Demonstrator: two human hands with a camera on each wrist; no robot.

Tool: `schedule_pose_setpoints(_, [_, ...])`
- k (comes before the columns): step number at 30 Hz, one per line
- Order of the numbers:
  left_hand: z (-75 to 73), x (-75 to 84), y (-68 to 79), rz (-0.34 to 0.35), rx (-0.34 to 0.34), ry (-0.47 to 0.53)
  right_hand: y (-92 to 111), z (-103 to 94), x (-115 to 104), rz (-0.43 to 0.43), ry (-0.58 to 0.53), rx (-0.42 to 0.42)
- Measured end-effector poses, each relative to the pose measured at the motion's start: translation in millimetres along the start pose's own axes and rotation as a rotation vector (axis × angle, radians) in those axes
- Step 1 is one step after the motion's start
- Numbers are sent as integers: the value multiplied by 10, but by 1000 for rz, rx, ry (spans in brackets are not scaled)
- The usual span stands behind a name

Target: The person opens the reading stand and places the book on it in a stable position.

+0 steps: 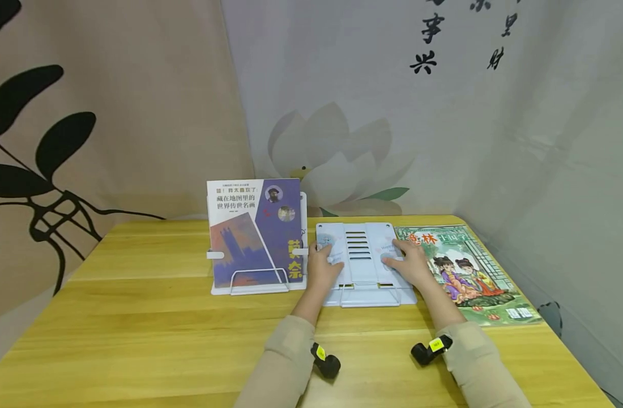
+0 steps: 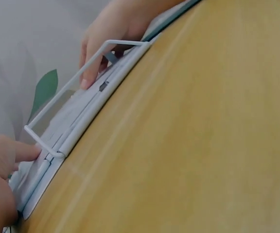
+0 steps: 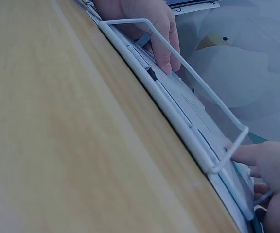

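Observation:
A white book stand point(image 1: 359, 272) with a slotted middle strip and a wire ledge point(image 2: 64, 92) along its front sits at the table's centre. My left hand point(image 1: 323, 271) holds its left side, the thumb on the front face. On the opposite side my right hand point(image 1: 413, 265) grips the stand likewise, thumb pointing inward. Both wrist views show fingertips touching the panel behind the wire ledge; a small clip point(image 3: 144, 40) shows by the left hand in the right wrist view. Parts of the fingers at the stand's edges are hidden. No book rests on this stand.
Left of it, a second white stand point(image 1: 259, 290) carries a purple and white book point(image 1: 283, 243), kept by side clips and a wire. A colourful illustrated magazine point(image 1: 477, 272) lies flat to the right, near the wooden table's point(image 1: 153, 334) right edge. A printed curtain point(image 1: 342, 85) hangs behind.

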State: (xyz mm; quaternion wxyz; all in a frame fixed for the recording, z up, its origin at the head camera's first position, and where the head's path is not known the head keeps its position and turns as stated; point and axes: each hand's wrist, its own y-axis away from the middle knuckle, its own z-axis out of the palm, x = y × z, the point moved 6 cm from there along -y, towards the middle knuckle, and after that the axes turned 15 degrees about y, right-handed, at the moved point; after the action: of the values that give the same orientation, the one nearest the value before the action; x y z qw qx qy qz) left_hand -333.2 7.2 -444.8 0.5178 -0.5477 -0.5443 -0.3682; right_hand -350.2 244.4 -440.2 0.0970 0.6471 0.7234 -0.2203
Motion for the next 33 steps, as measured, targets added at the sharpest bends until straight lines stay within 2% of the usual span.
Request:
schedule_pose_setpoints(6, [-33, 36, -1, 37, -12, 173, 0, -28, -6, 57, -100, 58])
schedule_pose_setpoints(15, [-66, 136, 4, 140, -21, 230, 45, -174, -52, 170, -353, 169])
schedule_pose_setpoints(19, [-121, 222, 25, 191, -33, 255, 70, -279, -80, 147, -360, 238])
schedule_pose_setpoints(22, [-173, 295, 49, 242, -67, 247, 80, -342, -81, 125, -340, 276])
schedule_pose_setpoints(30, [-345, 487, 150, 374, -165, 250, 108, -463, -129, 50, -309, 327])
schedule_pose_setpoints(33, [-390, 556, 200, 388, -192, 251, 134, -513, -172, 24, -303, 345])
